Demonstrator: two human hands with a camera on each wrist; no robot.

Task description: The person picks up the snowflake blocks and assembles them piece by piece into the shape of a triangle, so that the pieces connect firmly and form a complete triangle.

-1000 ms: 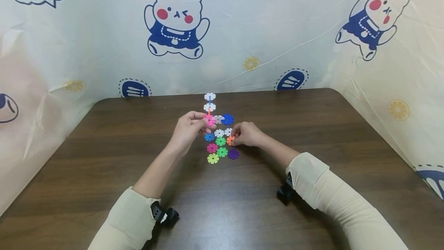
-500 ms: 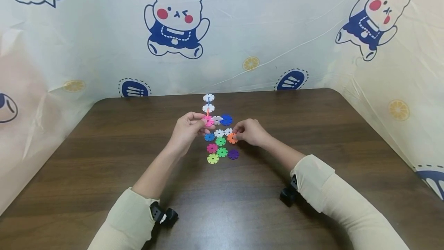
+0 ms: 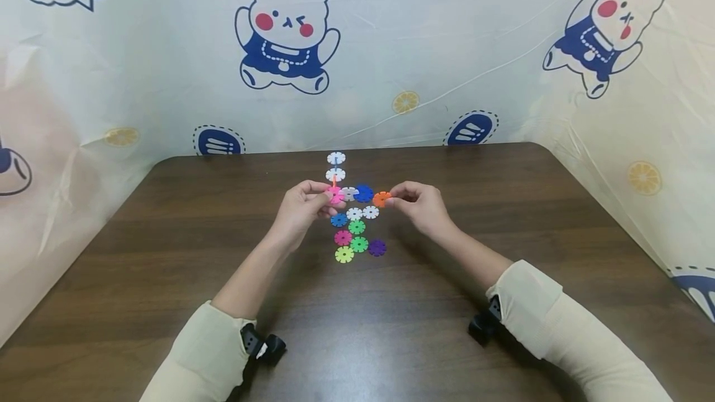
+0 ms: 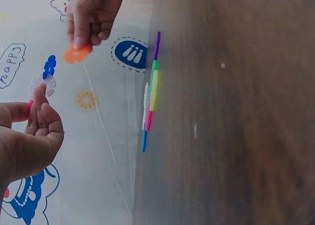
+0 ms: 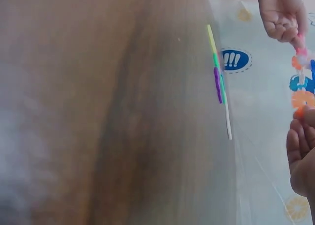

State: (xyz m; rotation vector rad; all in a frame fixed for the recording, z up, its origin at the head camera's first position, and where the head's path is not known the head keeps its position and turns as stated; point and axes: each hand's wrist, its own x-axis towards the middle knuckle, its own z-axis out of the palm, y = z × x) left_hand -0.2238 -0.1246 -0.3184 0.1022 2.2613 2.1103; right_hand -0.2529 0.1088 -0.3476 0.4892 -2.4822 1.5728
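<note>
1. Now, both hands are at work over the surface [image 3: 223,265], between its left and right edges and nearer the far edge than the near one.
2. On the left, the left hand [image 3: 298,209] has the pink disc [image 3: 335,195] pinched between thumb and finger, and it's off the surface!
3. Linked to that pink piece come a clear disc [image 3: 349,194] and then a dark blue disc [image 3: 364,193], in a row towards the right edge.
4. Look towards the far edge in the head view: a white disc [image 3: 336,175] and a farther white disc [image 3: 336,158] line up with the pink one, narrow orange and blue pieces between them.
5. Over to the right hand [image 3: 421,206], fingertips narrowed on the orange disc [image 3: 382,199], also raised; it's near the dark blue one, and the left wrist view shows a gap between them.
6. Below, on the surface, nearer the far edge than the near edge, lies a loose cluster: two white discs [image 3: 354,214], a lighter blue disc [image 3: 339,219], two green discs [image 3: 357,227], a magenta disc [image 3: 343,237], a purple disc [image 3: 377,247] and a yellow-green disc [image 3: 344,254], closest to the near edge.
7. Behind the far edge hangs a bear-printed sheet [image 3: 363,48].
</note>
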